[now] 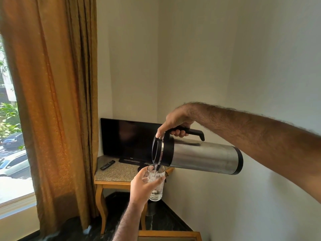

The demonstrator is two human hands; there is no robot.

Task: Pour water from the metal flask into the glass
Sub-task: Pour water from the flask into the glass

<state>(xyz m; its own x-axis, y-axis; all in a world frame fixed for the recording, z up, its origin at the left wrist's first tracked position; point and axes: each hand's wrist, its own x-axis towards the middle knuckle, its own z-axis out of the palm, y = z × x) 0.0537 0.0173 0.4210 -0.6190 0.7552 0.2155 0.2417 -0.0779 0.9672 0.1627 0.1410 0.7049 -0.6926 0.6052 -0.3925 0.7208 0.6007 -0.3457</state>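
My right hand (pixel 175 124) grips the black handle of the metal flask (pixel 203 156), with the thumb pressing on the lid's edge. The flask lies almost horizontal in the air, its black spout end pointing left and down. A thin stream of water runs from the spout into the clear glass (pixel 156 182). My left hand (pixel 143 186) is wrapped around the glass and holds it upright just under the spout. Water stands in the lower part of the glass.
Behind the hands a small wooden table with a stone top (pixel 118 173) carries a black television (pixel 128 140) and a remote control (pixel 107 165). An orange curtain (pixel 55 101) hangs at the left beside a window. White walls meet in a corner. Another wooden edge (pixel 170 234) shows at the bottom.
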